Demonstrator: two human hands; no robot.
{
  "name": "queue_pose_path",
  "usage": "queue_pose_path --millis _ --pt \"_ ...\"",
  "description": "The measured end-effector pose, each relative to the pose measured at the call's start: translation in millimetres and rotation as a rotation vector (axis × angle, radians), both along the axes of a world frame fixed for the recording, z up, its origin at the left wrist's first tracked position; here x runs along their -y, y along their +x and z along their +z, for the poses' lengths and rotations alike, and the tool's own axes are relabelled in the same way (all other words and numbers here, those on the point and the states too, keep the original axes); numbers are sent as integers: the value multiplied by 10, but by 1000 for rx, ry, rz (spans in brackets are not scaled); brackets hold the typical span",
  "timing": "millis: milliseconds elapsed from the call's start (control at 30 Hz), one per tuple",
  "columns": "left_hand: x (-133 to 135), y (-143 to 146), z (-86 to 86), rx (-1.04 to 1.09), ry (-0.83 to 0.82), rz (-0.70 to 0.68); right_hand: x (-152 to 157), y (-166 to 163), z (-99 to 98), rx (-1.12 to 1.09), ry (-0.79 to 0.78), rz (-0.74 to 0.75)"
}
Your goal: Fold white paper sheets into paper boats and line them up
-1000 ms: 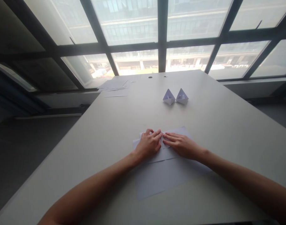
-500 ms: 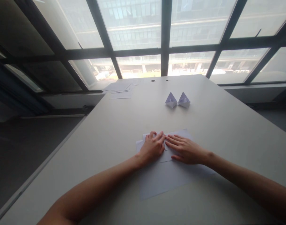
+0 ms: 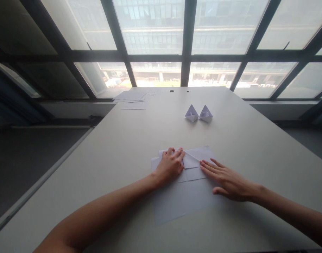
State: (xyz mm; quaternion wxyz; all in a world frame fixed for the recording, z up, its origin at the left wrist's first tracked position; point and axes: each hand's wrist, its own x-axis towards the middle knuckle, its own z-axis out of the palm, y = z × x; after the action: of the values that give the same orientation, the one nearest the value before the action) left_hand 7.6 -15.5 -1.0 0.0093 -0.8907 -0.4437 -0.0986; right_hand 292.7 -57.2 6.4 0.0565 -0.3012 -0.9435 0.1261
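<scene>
A partly folded white paper (image 3: 194, 162) lies on top of a flat white sheet (image 3: 182, 202) on the pale table (image 3: 118, 154). My left hand (image 3: 170, 165) rests on the folded paper's left part, fingers bent and pressing down near its top middle point. Lower right of the fold, my right hand (image 3: 225, 177) lies flat with fingers stretched out, fingertips at the folded paper's right lower edge. Neither hand grips anything.
Two small folded paper boats (image 3: 191, 113) (image 3: 206, 113) stand side by side further back on the table. Loose white sheets (image 3: 133, 98) lie at the far left corner. Large windows with dark frames (image 3: 184, 56) run behind the table. Dark floor lies left of the table edge.
My right hand has slid from the fold's middle down and to the right, uncovering the folded right flap. My left hand has stayed pressing in place.
</scene>
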Motion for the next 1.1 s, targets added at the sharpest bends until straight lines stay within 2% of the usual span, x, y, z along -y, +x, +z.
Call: queue_pose_path --millis 100,200,300,400,500,600,767,867,967,1100 --pt "2 0 8 -4 6 -7 -120 -106 108 -68 94 -139" --pt "-7 -2 10 -11 16 -8 -291 -431 130 -52 194 -261" --pt "-19 -10 11 -15 11 -10 -385 -778 2 14 199 -268" --pt "-21 -14 11 -20 13 -17 -366 -919 -166 53 207 -283" --pt "-15 -11 12 -19 23 -16 -278 -811 -242 73 242 -295" --pt "-7 -7 14 -12 22 -9 -140 -567 -235 105 267 -300" --pt "-3 -8 16 -1 14 -12 152 -143 -174 126 340 -279" --pt "-7 -7 18 -4 7 -8 212 -19 -76 131 337 -294" --pt "-9 -4 23 -11 8 -11 100 -105 32 118 316 -366" --pt "-3 0 25 -27 20 -7 -155 -528 20 31 258 -360"
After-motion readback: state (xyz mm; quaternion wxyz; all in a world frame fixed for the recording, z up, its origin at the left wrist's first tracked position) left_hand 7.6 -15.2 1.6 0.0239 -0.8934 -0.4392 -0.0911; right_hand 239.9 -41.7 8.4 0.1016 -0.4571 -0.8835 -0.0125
